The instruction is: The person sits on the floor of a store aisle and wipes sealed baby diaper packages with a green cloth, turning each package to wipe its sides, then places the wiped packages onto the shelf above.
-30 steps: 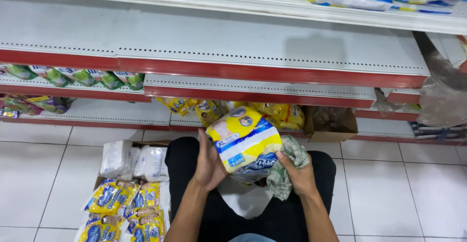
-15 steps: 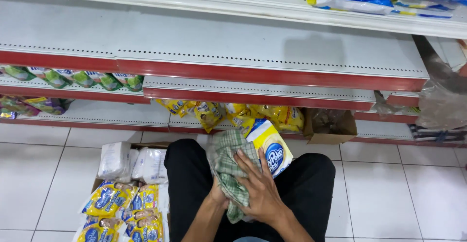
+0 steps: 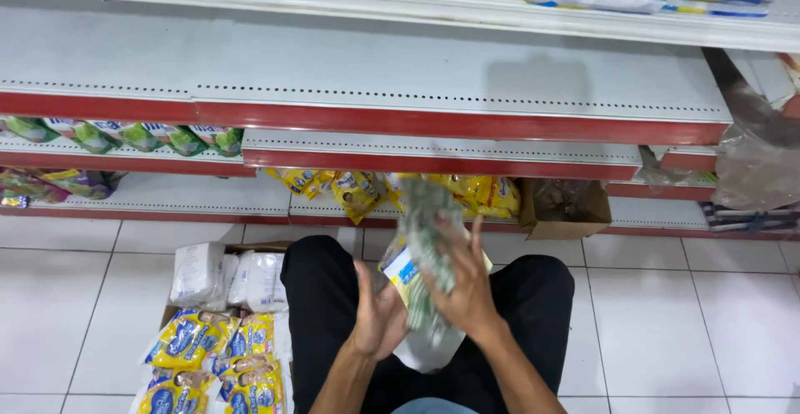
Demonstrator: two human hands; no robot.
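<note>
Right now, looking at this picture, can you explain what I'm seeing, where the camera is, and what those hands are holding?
The camera sits on a person's head, looking down at their own lap and hands in a shop aisle. The left hand supports a yellow and white packet. The right hand presses a green checked cloth against it. On the tiled floor beside them a cardboard box holds more yellow packets. Ahead, a red-edged shelf stands mostly bare.

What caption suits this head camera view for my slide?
Left hand steadies a yellow packet while right hand presses a checked cloth on it, before low shop shelves.
</note>
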